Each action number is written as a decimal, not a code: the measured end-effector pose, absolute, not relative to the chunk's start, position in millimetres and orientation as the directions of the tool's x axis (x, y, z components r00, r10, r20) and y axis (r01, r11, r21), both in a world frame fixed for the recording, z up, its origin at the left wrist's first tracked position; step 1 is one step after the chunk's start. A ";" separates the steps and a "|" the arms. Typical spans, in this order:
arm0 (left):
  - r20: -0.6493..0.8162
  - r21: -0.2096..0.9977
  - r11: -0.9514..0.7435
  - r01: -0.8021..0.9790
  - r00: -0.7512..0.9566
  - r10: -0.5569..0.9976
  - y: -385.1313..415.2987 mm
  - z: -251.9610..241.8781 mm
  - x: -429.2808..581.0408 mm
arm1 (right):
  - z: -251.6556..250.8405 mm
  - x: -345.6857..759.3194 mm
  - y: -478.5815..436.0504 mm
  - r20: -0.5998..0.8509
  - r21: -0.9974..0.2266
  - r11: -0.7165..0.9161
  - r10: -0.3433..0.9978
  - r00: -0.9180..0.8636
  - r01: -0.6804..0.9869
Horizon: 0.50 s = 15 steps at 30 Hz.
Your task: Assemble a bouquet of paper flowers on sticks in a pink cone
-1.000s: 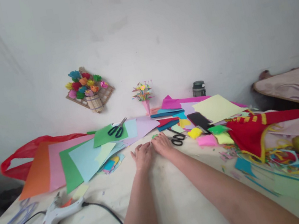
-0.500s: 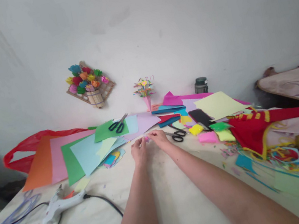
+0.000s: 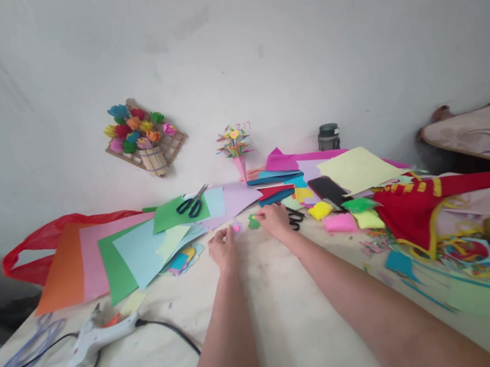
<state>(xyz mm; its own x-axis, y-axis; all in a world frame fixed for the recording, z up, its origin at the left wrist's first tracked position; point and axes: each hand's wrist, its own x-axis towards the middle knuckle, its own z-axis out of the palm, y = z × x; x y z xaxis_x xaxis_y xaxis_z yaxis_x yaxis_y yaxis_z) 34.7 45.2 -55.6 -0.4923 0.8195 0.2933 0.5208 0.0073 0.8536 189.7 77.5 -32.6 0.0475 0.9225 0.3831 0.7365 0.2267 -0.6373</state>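
Note:
Pinched in the fingertips of my left hand [image 3: 222, 249] is a small pink and pale purple piece [image 3: 236, 228], too small to make out fully. My right hand [image 3: 275, 221] grips the edge of a small green paper piece [image 3: 254, 222], a short gap to the right of the pink one. Black-handled scissors [image 3: 296, 219] lie on the table just beyond my right hand, partly covered by it. Left of my left hand is a small pile of coloured paper cutouts [image 3: 185, 260].
Coloured sheets [image 3: 138, 253] spread across the left, with a second pair of scissors [image 3: 192, 205] on top. A corded white glue gun [image 3: 100, 342] lies at front left. Clay packets [image 3: 340, 223], a phone [image 3: 328, 191] and paper scraps [image 3: 477, 294] cover the right. A paper-flower cone [image 3: 240, 165] stands by the wall.
My hands have moved apart. The right one has shifted right towards the scissors and now has the green piece in its fingers; the left one keeps the pink piece.

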 end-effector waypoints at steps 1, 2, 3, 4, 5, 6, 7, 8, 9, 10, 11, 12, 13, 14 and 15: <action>0.289 0.824 0.060 0.564 -0.508 0.811 42.7 -52.1 36.4 | -33.3 190.3 74.9 0.400 -0.586 0.238 0.916 0.021 0.775; 0.295 0.794 0.097 0.600 -0.520 0.802 40.2 -48.6 38.1 | -34.2 189.8 72.2 0.421 -0.511 0.259 0.907 -0.024 0.820; 0.297 0.771 0.119 0.626 -0.518 0.802 37.8 -45.6 39.8 | -35.1 188.5 69.7 0.441 -0.414 0.284 0.893 -0.082 0.865; 0.296 0.754 0.136 0.643 -0.517 0.803 35.7 -43.1 41.3 | -35.9 186.7 67.5 0.456 -0.303 0.310 0.877 -0.149 0.901; 0.296 0.743 0.145 0.654 -0.515 0.805 34.1 -41.3 42.5 | -36.6 184.8 65.8 0.463 -0.194 0.332 0.860 -0.212 0.923; 0.294 0.737 0.151 0.659 -0.513 0.806 32.9 -40.3 43.3 | -37.2 183.0 64.6 0.464 -0.108 0.350 0.846 -0.264 0.931; 0.293 0.737 0.152 0.659 -0.514 0.807 32.3 -39.9 43.7 | -37.6 181.5 63.9 0.461 -0.060 0.362 0.836 -0.296 0.930; 0.294 0.739 0.149 0.657 -0.514 0.806 32.1 -40.0 43.7 | -37.9 180.4 63.7 0.459 -0.035 0.371 0.831 -0.315 0.928; 0.296 0.744 0.143 0.652 -0.514 0.805 32.3 -40.6 43.4 | -38.1 179.8 63.9 0.458 -0.026 0.376 0.828 -0.323 0.926; 0.300 0.750 0.135 0.648 -0.514 0.803 32.7 -41.4 43.0 | -38.2 179.8 64.4 0.458 -0.028 0.377 0.828 -0.323 0.926; 0.304 0.755 0.126 0.644 -0.514 0.802 33.2 -42.4 42.5 | -38.1 180.3 65.2 0.460 -0.035 0.375 0.829 -0.318 0.926; 0.307 0.759 0.119 0.639 -0.514 0.801 33.8 -43.3 42.0 | -38.0 181.1 66.2 0.463 -0.041 0.370 0.830 -0.310 0.928; 0.308 0.763 0.115 0.636 -0.515 0.800 34.3 -44.3 41.5 | -37.7 182.3 67.4 0.467 -0.064 0.355 0.837 -0.286 0.933; 0.307 0.767 0.113 0.632 -0.515 0.800 34.8 -45.2 41.2 | -37.3 183.8 68.9 0.469 -0.105 0.331 0.848 -0.247 0.938; 0.304 0.770 0.111 0.629 -0.514 0.802 35.1 -46.0 41.1 | -37.0 185.4 70.6 0.466 -0.157 0.300 0.862 -0.197 0.941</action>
<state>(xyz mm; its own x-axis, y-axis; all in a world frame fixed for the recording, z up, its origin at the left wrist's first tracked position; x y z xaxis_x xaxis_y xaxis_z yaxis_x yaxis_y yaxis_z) 41.1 35.1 -46.0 -0.5143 0.8018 0.3043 0.6286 0.1110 0.7698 185.4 70.6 -37.0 -0.1973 0.8623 0.4663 0.9408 0.3002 -0.1571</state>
